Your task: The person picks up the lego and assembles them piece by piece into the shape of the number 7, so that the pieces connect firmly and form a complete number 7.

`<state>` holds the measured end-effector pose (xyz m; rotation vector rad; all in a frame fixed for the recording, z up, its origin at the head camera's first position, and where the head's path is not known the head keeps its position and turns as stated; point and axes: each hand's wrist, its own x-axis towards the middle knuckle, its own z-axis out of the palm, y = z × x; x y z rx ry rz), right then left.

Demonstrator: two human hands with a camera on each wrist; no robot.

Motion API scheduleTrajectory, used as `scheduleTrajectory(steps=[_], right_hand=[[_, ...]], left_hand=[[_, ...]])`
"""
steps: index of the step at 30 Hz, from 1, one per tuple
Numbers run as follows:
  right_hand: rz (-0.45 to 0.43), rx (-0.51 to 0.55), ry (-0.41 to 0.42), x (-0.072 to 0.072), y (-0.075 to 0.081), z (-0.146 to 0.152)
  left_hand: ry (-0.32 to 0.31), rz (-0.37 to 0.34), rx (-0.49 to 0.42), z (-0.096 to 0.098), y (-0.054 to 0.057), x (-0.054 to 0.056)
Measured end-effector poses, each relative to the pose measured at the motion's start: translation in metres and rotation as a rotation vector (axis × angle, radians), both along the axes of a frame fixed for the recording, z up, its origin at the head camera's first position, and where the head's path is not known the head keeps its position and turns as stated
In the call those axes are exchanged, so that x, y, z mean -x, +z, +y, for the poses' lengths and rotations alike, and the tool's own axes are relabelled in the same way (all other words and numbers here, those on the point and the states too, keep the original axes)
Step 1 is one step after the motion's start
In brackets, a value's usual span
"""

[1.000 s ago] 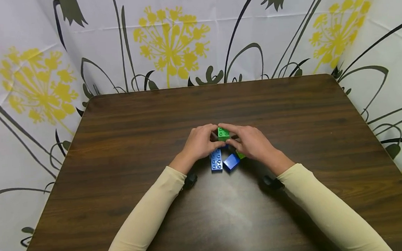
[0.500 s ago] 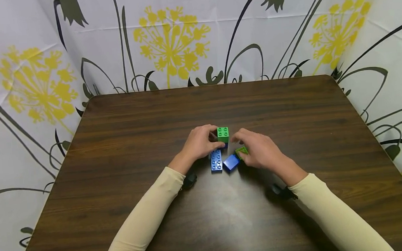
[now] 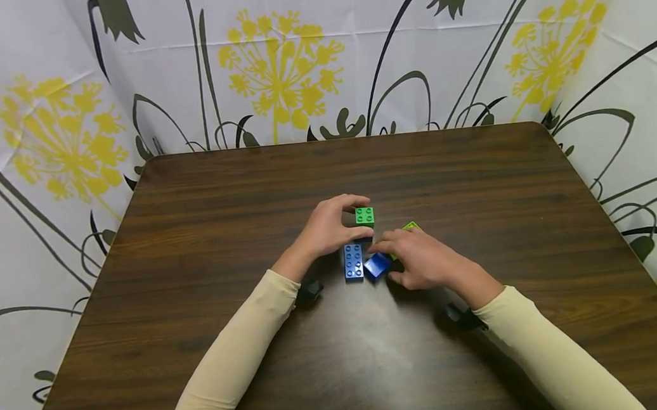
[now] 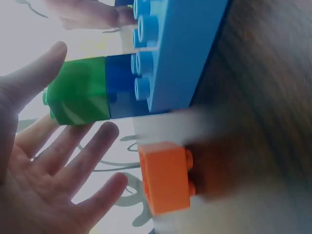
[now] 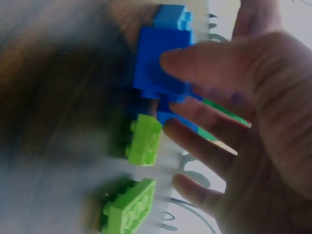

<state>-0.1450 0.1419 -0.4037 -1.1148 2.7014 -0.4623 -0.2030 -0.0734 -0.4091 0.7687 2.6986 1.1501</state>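
A bright green toy building brick tops a darker blue brick, forming a small stack. Around this stack my left hand is spread, with thumb and fingers apart on either side. In front of the stack lies a long light-blue brick, studs up. Beside it sits a tilted blue brick, its studs pointing sideways. My right hand reaches over that brick and pinches it between thumb and fingers; the index finger is hidden behind it in the right wrist view.
Two lime-green bricks lie near my right hand, mostly covered by it in the head view. An orange brick shows near my left hand. The brown wooden table stands against a flower-patterned curtain.
My right hand has left the green-topped stack, come toward me and closed on the tilted blue brick. My left fingers have spread away from the stack, which stays in place.
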Motion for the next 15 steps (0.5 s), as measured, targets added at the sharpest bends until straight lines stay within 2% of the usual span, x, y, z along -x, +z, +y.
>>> scheduleTrajectory(steps=[5,9,12,15], right_hand=[[0.044,-0.029,-0.011,0.0003,-0.0045,-0.0024],[0.041,-0.039,-0.028,0.0011,-0.0068,-0.0009],[0.011,-0.008,-0.055,0.0018,-0.0048,0.002],[-0.029,0.07,-0.095,0.0033,0.0005,0.0054]], left_hand=[[0.027,0.008,-0.039,0.0038,-0.0022,0.0004],[0.036,0.009,-0.082,0.0045,-0.005,0.0013],[0.042,-0.004,-0.102,0.0046,-0.0073,0.0017],[0.047,-0.02,-0.123,0.005,-0.009,0.0022]])
